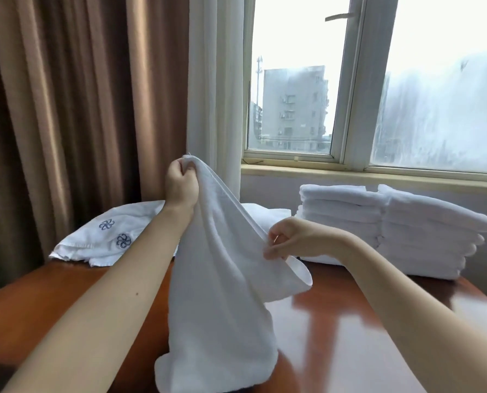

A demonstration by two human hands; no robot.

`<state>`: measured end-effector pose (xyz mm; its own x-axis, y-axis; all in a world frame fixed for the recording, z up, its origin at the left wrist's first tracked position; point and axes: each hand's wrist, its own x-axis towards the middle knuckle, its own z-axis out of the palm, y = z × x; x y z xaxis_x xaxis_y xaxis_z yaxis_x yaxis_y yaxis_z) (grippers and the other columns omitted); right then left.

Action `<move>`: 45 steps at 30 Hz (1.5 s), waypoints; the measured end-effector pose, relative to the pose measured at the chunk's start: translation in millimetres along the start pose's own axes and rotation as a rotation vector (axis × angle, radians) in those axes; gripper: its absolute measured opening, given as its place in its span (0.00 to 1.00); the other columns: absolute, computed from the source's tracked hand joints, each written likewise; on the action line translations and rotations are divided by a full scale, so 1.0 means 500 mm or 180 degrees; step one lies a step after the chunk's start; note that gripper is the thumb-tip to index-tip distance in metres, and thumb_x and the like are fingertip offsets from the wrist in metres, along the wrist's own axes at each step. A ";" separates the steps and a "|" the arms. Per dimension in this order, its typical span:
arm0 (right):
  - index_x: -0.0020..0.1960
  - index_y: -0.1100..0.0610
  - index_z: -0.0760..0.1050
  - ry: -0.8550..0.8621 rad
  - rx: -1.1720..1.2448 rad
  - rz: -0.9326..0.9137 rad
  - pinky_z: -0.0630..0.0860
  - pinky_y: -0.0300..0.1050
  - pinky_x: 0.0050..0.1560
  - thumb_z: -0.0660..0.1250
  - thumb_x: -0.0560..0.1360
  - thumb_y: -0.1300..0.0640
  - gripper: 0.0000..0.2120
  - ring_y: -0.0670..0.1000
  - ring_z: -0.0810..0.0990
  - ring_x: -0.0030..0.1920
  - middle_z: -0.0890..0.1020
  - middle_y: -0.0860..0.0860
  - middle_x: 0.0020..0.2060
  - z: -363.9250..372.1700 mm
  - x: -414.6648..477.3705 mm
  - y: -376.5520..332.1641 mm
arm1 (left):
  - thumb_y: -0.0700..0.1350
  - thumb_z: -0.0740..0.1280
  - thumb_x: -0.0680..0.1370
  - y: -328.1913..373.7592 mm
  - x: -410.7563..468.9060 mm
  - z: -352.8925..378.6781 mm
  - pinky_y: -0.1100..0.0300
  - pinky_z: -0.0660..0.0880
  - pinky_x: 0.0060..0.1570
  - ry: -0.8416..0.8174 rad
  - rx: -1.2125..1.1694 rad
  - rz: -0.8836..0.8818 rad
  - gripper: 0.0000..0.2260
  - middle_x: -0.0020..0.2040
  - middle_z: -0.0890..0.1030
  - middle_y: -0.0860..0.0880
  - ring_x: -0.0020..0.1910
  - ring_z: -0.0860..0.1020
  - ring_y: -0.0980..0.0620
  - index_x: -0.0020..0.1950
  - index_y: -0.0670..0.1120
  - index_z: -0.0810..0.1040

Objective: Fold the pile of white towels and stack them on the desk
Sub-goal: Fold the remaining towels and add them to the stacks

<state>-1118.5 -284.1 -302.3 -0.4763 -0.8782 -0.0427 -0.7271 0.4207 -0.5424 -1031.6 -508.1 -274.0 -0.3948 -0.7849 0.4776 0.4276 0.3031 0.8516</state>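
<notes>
Left hand grips white towel corner aloft; right hand pinches its edge lower right. Towel hangs over table. Advice: find second corner, spread taut before folding.

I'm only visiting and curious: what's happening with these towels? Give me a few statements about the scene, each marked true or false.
1. The left hand and right hand both hold one white towel. True.
2. The folded towels are stacked on the floor. False: they stand in two stacks on the desk.
3. The left hand is raised higher than the right hand. True.
4. The towel with blue emblems lies on top of the folded towels. False: it lies loose at the desk's far left, apart from them.
</notes>
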 end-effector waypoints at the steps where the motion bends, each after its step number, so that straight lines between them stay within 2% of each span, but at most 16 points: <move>1: 0.40 0.51 0.79 -0.0022 -0.0017 -0.0004 0.72 0.37 0.41 0.73 0.73 0.54 0.05 0.39 0.78 0.34 0.81 0.41 0.32 0.010 0.006 0.008 | 0.42 0.57 0.84 -0.009 -0.002 -0.001 0.63 0.72 0.40 0.0031 0.0071 -0.0009 0.08 0.39 0.74 0.53 0.40 0.73 0.56 0.49 0.42 0.73; 3: 0.40 0.51 0.78 0.0000 -0.0156 -0.0008 0.69 0.34 0.36 0.73 0.72 0.55 0.04 0.38 0.75 0.31 0.79 0.39 0.30 0.029 0.018 0.021 | 0.43 0.57 0.84 -0.023 -0.007 -0.005 0.57 0.73 0.46 0.0099 0.0162 -0.0023 0.10 0.43 0.77 0.48 0.46 0.76 0.51 0.55 0.37 0.74; 5: 0.39 0.50 0.77 -0.0006 -0.0324 0.0015 0.67 0.31 0.32 0.74 0.70 0.55 0.05 0.36 0.74 0.28 0.77 0.37 0.28 0.043 0.026 0.034 | 0.43 0.56 0.84 -0.033 -0.009 -0.011 0.50 0.74 0.54 0.0221 0.0226 -0.0053 0.14 0.54 0.80 0.38 0.57 0.79 0.42 0.60 0.33 0.73; 7: 0.36 0.48 0.76 -0.0080 -0.0434 0.0077 0.66 0.31 0.29 0.75 0.70 0.56 0.09 0.36 0.72 0.26 0.76 0.37 0.26 0.055 0.031 0.051 | 0.44 0.56 0.84 -0.041 -0.006 -0.018 0.54 0.73 0.60 0.0331 0.0256 -0.0072 0.15 0.62 0.78 0.37 0.63 0.77 0.42 0.64 0.34 0.72; 12: 0.32 0.51 0.71 0.0052 -0.0824 0.0298 0.65 0.36 0.27 0.73 0.69 0.58 0.13 0.41 0.69 0.25 0.73 0.41 0.23 0.071 0.028 0.088 | 0.46 0.55 0.85 -0.055 0.003 -0.032 0.57 0.73 0.58 0.0479 0.0420 -0.0088 0.16 0.61 0.79 0.40 0.61 0.77 0.45 0.64 0.37 0.73; 15: 0.32 0.54 0.66 0.0427 -0.1172 0.0414 0.66 0.43 0.33 0.68 0.69 0.60 0.12 0.51 0.70 0.33 0.71 0.47 0.29 0.064 0.029 0.098 | 0.47 0.55 0.85 -0.068 0.006 -0.039 0.57 0.73 0.58 0.0541 0.0453 -0.0118 0.16 0.61 0.80 0.41 0.61 0.77 0.45 0.64 0.38 0.73; 19: 0.33 0.54 0.65 0.1036 -0.1551 0.0722 0.62 0.42 0.33 0.62 0.73 0.58 0.11 0.56 0.72 0.42 0.71 0.47 0.33 0.036 0.021 0.106 | 0.48 0.56 0.85 -0.084 0.018 -0.059 0.58 0.72 0.54 0.0614 0.0648 -0.0058 0.15 0.58 0.80 0.41 0.59 0.78 0.44 0.61 0.38 0.74; 22: 0.36 0.54 0.70 0.1567 -0.1833 0.0707 0.61 0.44 0.35 0.60 0.74 0.60 0.08 0.59 0.75 0.46 0.76 0.48 0.36 0.001 0.014 0.095 | 0.47 0.57 0.85 -0.087 0.035 -0.077 0.64 0.68 0.51 0.0633 0.0899 0.0077 0.14 0.56 0.79 0.45 0.59 0.77 0.46 0.62 0.39 0.74; 27: 0.49 0.55 0.80 0.2448 -0.2100 0.0152 0.67 0.47 0.45 0.59 0.80 0.58 0.10 0.57 0.75 0.57 0.79 0.52 0.50 -0.078 0.001 0.043 | 0.46 0.56 0.85 -0.064 0.070 -0.083 0.59 0.69 0.52 0.0720 0.0987 0.0156 0.15 0.60 0.79 0.40 0.58 0.77 0.43 0.63 0.37 0.74; 30: 0.55 0.52 0.82 0.2642 -0.2229 0.0030 0.68 0.48 0.53 0.60 0.81 0.55 0.12 0.55 0.72 0.61 0.76 0.51 0.53 -0.126 -0.012 0.015 | 0.46 0.56 0.84 -0.030 0.087 -0.075 0.54 0.71 0.57 0.0763 0.0912 0.0295 0.15 0.61 0.79 0.38 0.60 0.76 0.41 0.63 0.37 0.73; 34: 0.55 0.52 0.83 0.2709 -0.2379 0.0309 0.66 0.50 0.57 0.63 0.80 0.48 0.12 0.55 0.69 0.61 0.74 0.51 0.56 -0.181 -0.039 0.001 | 0.47 0.56 0.84 0.018 0.099 -0.065 0.59 0.69 0.53 0.0924 0.0772 0.0457 0.15 0.61 0.79 0.41 0.60 0.76 0.43 0.65 0.39 0.73; 37: 0.58 0.57 0.78 0.2705 -0.1679 0.0484 0.71 0.48 0.46 0.61 0.81 0.51 0.12 0.57 0.78 0.55 0.77 0.54 0.56 -0.200 -0.054 0.001 | 0.47 0.57 0.84 0.047 0.099 -0.063 0.61 0.68 0.53 0.0928 0.0760 0.0576 0.15 0.61 0.79 0.41 0.60 0.76 0.44 0.65 0.39 0.73; 38: 0.58 0.58 0.76 0.2709 -0.1271 0.0506 0.71 0.46 0.41 0.60 0.81 0.53 0.11 0.55 0.82 0.48 0.81 0.55 0.50 -0.202 -0.056 0.000 | 0.47 0.57 0.84 0.054 0.099 -0.065 0.60 0.69 0.55 0.0902 0.0777 0.0598 0.15 0.62 0.79 0.42 0.60 0.76 0.44 0.65 0.39 0.74; 40: 0.56 0.61 0.73 0.2786 -0.0175 0.0384 0.70 0.42 0.29 0.60 0.82 0.56 0.09 0.49 0.83 0.30 0.82 0.55 0.35 -0.203 -0.055 -0.002 | 0.50 0.57 0.83 0.065 0.104 -0.069 0.53 0.72 0.62 0.0835 0.0897 0.0564 0.16 0.62 0.79 0.42 0.61 0.76 0.42 0.64 0.41 0.75; 42: 0.58 0.63 0.70 0.2844 0.1338 0.0125 0.72 0.40 0.21 0.60 0.83 0.57 0.09 0.48 0.82 0.25 0.81 0.57 0.39 -0.202 -0.056 -0.014 | 0.53 0.57 0.83 0.074 0.110 -0.075 0.46 0.69 0.66 0.0814 0.1198 0.0477 0.17 0.62 0.79 0.43 0.62 0.76 0.40 0.63 0.44 0.76; 45: 0.63 0.62 0.68 0.2696 0.3191 -0.0254 0.81 0.43 0.29 0.61 0.83 0.58 0.11 0.53 0.86 0.35 0.79 0.59 0.53 -0.206 -0.063 -0.031 | 0.58 0.57 0.82 0.085 0.112 -0.087 0.49 0.66 0.67 0.0706 0.1708 0.0405 0.19 0.59 0.81 0.46 0.61 0.76 0.40 0.61 0.48 0.79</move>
<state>-1143.0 -239.8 -206.1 -0.8765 -0.3247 0.3555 -0.2620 -0.2978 -0.9180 -1000.3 -562.9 -220.4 -0.1634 -0.8012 0.5756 -0.0332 0.5876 0.8085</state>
